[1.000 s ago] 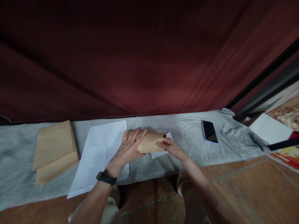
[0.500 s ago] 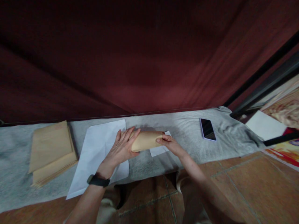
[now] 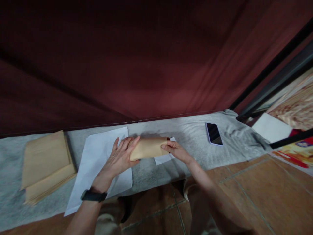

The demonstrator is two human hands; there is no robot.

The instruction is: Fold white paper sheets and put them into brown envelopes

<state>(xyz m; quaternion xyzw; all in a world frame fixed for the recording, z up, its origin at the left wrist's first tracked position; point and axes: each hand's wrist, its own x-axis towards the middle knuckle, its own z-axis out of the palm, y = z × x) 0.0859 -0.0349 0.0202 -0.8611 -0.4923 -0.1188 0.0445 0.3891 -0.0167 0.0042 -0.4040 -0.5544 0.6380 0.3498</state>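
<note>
While the right hand (image 3: 175, 150) pinches the right end of a bowed piece of brown kraft paper (image 3: 149, 148), thumb on top, the left hand (image 3: 117, 160) covers the left end. Left fingers spread, thumb along the near edge; can't tell if it's gripping or just pressing. Paper sits between both hands, over the middle of the grey cloth-covered bench (image 3: 190, 132).

Under the left hand and forearm: large white paper (image 3: 91, 160), its near-left corner past the bench edge. Smaller white paper (image 3: 161, 160) partly under the kraft piece and right hand. Far left: stack of brown kraft envelopes (image 3: 46, 156), slightly fanned, apart from the white paper. Right side: phone (image 3: 214, 134) lying face up, dark screen, purple-ish case, well clear of the right hand.

Black watch (image 3: 93, 196) on left wrist. Dark red curtain (image 3: 146, 65) behind, tiled floor (image 3: 269, 189) in front.
</note>
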